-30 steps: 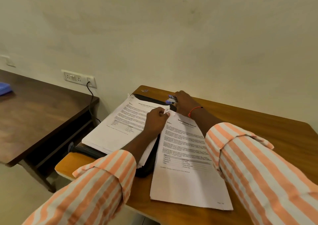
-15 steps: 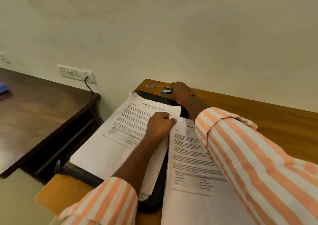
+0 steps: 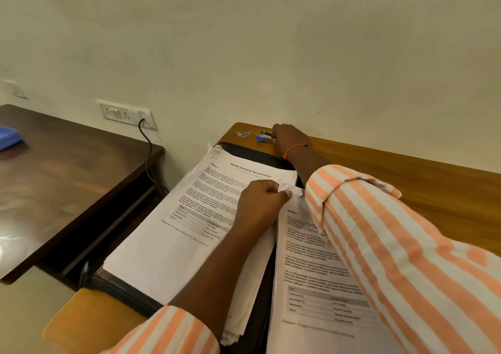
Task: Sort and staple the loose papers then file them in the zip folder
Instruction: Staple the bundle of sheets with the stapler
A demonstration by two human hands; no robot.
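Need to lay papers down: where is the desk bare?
Bare wood: the light desk right of the striped sleeve, up to the wall; a small near-left corner before the zip folder. Crowded: the far corner, where the right hand holds the stapler; the middle, under the paper stack and the paper set the left hand pinches.

On the desk (image 3: 406, 185), a paper stack (image 3: 173, 245) lies on the zip folder (image 3: 122, 288) at left, a second sheaf (image 3: 306, 299) just right of it, the stapler (image 3: 267, 136) at the far edge; a side table (image 3: 67, 177) stands further left.

The right hand (image 3: 291, 139) covers the rear of the stapler (image 3: 266, 137), so its grip cannot be judged.
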